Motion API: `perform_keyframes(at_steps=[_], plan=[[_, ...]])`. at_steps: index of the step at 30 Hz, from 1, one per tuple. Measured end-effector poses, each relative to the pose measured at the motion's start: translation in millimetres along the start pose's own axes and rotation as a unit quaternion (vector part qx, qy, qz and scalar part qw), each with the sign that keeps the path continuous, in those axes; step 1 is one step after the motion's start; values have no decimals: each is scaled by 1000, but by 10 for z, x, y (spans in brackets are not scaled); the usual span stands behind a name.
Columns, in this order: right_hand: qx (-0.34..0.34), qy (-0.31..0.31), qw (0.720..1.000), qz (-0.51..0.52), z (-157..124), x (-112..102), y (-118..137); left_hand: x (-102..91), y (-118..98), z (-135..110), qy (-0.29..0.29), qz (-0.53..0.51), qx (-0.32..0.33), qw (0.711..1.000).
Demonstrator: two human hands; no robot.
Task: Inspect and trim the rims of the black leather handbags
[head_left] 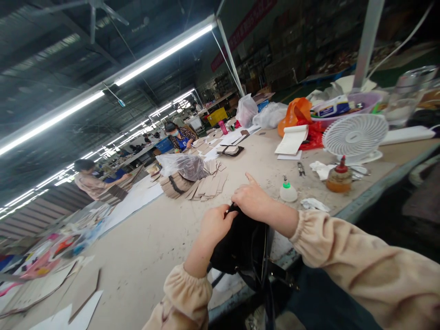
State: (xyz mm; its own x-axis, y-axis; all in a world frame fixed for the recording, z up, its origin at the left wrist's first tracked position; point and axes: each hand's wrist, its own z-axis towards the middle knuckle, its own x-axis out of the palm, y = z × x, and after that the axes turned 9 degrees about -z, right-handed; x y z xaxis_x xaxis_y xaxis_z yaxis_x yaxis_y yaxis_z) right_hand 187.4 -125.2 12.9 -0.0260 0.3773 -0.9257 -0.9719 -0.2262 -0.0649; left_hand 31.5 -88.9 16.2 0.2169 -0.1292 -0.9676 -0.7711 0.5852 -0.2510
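A black bag (237, 243) with straps and metal fittings stands at the front edge of the workbench, its straps hanging over the side. My left hand (215, 224) grips its upper edge, thumb against the black material. Close beside it, my right hand (252, 199) pinches the same top edge, with one finger pointing up and away. The bag's far side is hidden behind my hands. Just right of my right hand sits a small white bottle (288, 191) with a green collar.
On the bench (147, 247) lie stacked card pieces (202, 185), a notepad (291, 140), pliers (301, 168) and crumpled tissue (314, 204). A red-capped amber bottle (338, 178) and a white fan (355, 137) stand at right. Two people (91, 181) work across the bench.
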Motion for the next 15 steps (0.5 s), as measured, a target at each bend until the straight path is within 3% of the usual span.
perform_keyframes(at_steps=[4, 9, 12, 15], plan=[[16, 2, 1000, 21, -47, -64, -15, 25, -62, 99, -17, 38, -25, 999], [94, -96, 986, 103, -359, -165, -23, 66, -103, 169, -40, 41, -76, 995], [145, -126, 967, 168, -681, -174, 135, 76, -93, 191, -47, 38, -87, 994], [134, -109, 961, 214, -1021, -163, 458, 91, -65, 213, -48, 35, -98, 993]])
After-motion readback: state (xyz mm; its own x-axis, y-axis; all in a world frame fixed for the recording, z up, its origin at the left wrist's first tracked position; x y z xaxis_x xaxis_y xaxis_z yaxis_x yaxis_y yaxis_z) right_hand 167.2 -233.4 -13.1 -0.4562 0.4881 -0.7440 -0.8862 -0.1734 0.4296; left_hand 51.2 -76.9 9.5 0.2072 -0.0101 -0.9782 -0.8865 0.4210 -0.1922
